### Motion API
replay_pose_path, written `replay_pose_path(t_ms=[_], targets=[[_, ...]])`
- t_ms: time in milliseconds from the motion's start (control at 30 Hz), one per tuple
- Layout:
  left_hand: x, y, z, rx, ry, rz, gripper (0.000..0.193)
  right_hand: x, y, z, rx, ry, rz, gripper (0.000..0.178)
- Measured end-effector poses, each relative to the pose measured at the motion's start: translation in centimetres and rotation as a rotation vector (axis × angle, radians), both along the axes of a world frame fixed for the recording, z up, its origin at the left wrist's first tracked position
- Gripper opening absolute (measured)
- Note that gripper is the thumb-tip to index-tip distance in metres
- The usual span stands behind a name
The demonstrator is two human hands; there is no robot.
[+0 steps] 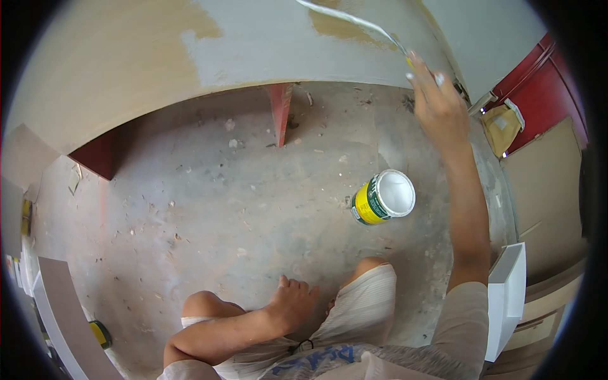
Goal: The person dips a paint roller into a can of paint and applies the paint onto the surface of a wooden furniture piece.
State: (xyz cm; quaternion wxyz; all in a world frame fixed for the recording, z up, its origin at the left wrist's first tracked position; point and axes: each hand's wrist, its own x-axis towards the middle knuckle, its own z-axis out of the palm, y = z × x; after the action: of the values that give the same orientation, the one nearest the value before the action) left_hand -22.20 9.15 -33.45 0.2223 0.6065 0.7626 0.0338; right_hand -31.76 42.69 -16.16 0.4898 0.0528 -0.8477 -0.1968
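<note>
My right hand (442, 111) is raised at the upper right, its fingers closed round the yellow handle of a thin tool (354, 20). The tool has a narrow metal part and a long end coated white, which lies against or just in front of the pale wall (253, 50); I cannot tell if they touch. White smears mark my fingertips. Below that hand stands a round green-and-yellow paint tub (370, 204), lidless, with white inside. My left hand (291, 307) rests between my knees, fingers loosely apart and holding nothing visible.
Tan patches (342, 28) show on the wall. A red support (280, 114) stands beneath its lower edge. Debris dots the concrete floor (202, 190). At right are a brown bag (503, 126), a cardboard sheet (544, 183) and a white panel (506, 301); another panel (66, 316) stands left.
</note>
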Motion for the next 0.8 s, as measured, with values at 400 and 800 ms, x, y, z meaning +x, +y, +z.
replay_pose_path(t_ms=[400, 800], targets=[[-1.4, 0.5, 3.7, -0.122, -0.129, 0.045, 0.051, 4.8, 9.6, -4.2, -0.081, -0.095, -0.159, 0.043], [-0.2, 1.3, -1.2, -0.189, -0.049, -0.038, 0.052, 11.2, 16.1, -7.1, -0.055, -0.204, -0.349, 0.042]])
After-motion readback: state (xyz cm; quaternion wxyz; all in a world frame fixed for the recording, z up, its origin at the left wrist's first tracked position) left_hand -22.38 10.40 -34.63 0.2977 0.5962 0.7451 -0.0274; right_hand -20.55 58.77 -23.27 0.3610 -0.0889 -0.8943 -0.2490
